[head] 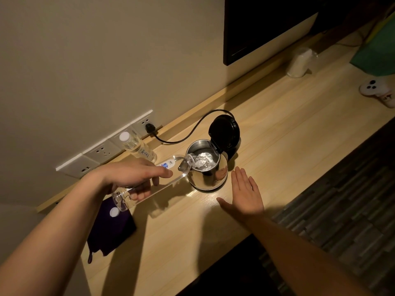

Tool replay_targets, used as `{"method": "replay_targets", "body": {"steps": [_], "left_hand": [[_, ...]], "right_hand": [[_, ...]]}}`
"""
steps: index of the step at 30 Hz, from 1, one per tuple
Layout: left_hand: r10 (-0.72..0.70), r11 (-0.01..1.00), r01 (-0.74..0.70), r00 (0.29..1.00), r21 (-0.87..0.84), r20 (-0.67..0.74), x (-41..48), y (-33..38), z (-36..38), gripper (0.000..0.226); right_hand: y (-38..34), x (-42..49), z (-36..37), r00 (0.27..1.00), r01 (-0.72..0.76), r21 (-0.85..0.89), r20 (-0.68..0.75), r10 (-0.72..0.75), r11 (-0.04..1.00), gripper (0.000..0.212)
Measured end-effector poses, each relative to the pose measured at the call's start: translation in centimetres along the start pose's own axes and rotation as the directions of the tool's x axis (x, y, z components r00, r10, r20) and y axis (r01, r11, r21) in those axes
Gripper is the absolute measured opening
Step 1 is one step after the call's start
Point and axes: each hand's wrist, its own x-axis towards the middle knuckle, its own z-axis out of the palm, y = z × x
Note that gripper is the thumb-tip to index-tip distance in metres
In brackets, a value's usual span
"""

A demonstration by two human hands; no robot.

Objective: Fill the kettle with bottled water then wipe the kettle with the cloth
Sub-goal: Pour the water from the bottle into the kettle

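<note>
A steel kettle (210, 176) stands on the wooden desk (288, 129) with its black lid (224, 130) flipped up. My left hand (136, 178) grips a clear water bottle (171, 169), tipped almost flat, its mouth over the kettle's rim. Water shows inside the kettle. My right hand (245, 191) rests flat on the desk just right of the kettle, fingers apart, holding nothing. A dark purple cloth (111, 229) lies at the desk's left end, with a white bottle cap (114, 212) on it.
A second capped bottle (136, 147) stands by the wall sockets (102, 152). The kettle's black cord (188, 133) runs to a plug. Further right are a dark screen (267, 24), a plastic-wrapped cup (299, 63), a green bag (378, 54) and a white gadget (374, 88).
</note>
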Motion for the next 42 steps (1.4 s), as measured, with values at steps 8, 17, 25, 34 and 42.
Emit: {"method": "replay_targets", "body": {"steps": [8,17,25,34,42], "left_hand": [[-0.095,0.991,0.095,0.995,0.091,-0.001,-0.1,1.1,-0.8,0.079],[-0.22,0.958,0.221,0.975,0.184,-0.025,-0.6,4.1,-0.7,0.062],[-0.295,0.889,0.3,0.953,0.347,-0.069,-1.0,6.7,-1.1,0.073],[-0.339,0.723,0.38,0.923,0.577,-0.183,-0.8,10.3,-0.8,0.07],[-0.349,0.669,0.423,0.905,0.611,-0.245,-0.3,12.1,-0.6,0.067]], "right_hand": [[0.0,0.0,-0.2,1.0,-0.001,0.002,0.006,0.001,1.0,0.11],[0.0,0.0,-0.3,1.0,0.006,0.006,-0.006,-0.006,1.0,0.11],[0.0,0.0,-0.1,1.0,0.007,0.007,-0.019,-0.007,1.0,0.11],[0.0,0.1,-0.1,1.0,-0.003,0.009,-0.019,0.003,1.0,0.111],[-0.1,0.1,0.1,1.0,-0.006,-0.001,-0.019,0.006,1.0,0.11]]}}
